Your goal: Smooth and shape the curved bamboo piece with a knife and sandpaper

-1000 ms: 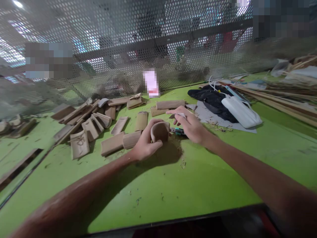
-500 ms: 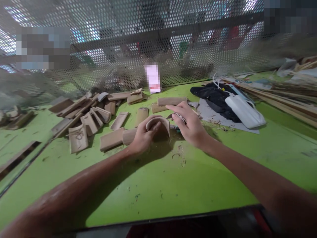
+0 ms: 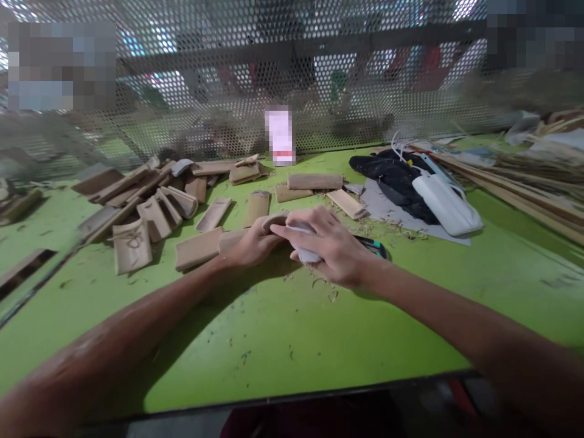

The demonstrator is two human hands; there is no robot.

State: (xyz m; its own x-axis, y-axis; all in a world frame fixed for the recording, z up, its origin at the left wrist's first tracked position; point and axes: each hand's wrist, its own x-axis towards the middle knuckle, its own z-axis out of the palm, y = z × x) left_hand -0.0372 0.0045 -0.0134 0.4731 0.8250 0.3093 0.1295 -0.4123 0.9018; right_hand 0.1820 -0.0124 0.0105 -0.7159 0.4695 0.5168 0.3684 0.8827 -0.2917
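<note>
My left hand (image 3: 255,244) grips a curved piece of bamboo (image 3: 274,221) just above the table. Most of that piece is hidden behind my fingers. Between the fingers and thumb of my right hand (image 3: 335,246) is a folded greyish-white piece of sandpaper (image 3: 306,243), pressed at the bamboo's near right end. A utility knife (image 3: 373,246) with a teal and black handle lies beside my right wrist, partly covered by it. Another half-round bamboo piece (image 3: 231,240) lies left of my left hand. Thin shavings (image 3: 332,295) are scattered below my hands.
Many cut bamboo pieces (image 3: 155,216) are heaped at left on the green table (image 3: 274,340). A phone (image 3: 280,137) leans on the perforated metal screen (image 3: 337,115). At right lie a black cloth (image 3: 392,185), a white power bank-like device (image 3: 447,204) and long bamboo strips (image 3: 515,188).
My right hand has moved left and turned over the bamboo's end, bringing the sandpaper against it. The knife and a flat bamboo piece behind that hand are now uncovered. The view has shifted slightly.
</note>
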